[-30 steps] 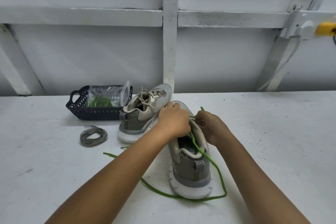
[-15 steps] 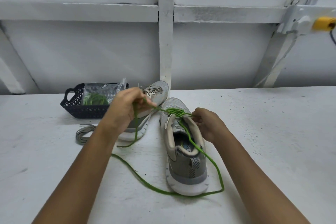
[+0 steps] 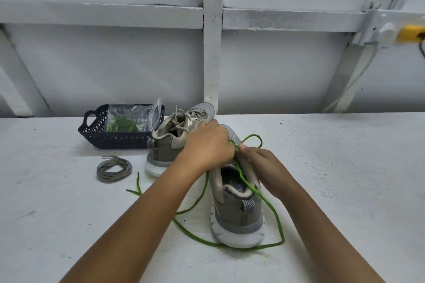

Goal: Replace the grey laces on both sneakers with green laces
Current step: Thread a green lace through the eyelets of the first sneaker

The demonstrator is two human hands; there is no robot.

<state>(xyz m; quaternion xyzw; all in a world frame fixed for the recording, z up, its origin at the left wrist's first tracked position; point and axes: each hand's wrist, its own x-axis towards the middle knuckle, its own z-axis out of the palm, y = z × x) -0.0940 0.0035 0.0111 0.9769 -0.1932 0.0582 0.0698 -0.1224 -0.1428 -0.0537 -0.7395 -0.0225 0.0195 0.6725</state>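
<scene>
Again left hand (image 3: 208, 145) covers sneaker (image 3: 239, 209); right hand (image 3: 264, 167) pinches green lace (image 3: 253, 136).

Green lace (image 3: 253, 136) loosely draped round sneaker (image 3: 239, 216)

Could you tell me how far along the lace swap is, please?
Done: the near grey sneaker has lost its old lace, the coiled grey lace on the white table. In hand: the left hand and right hand work a green lace at that sneaker's front. Left: the far grey sneaker is laced in grey, and a second green lace sits bagged in the dark plastic basket.
</scene>
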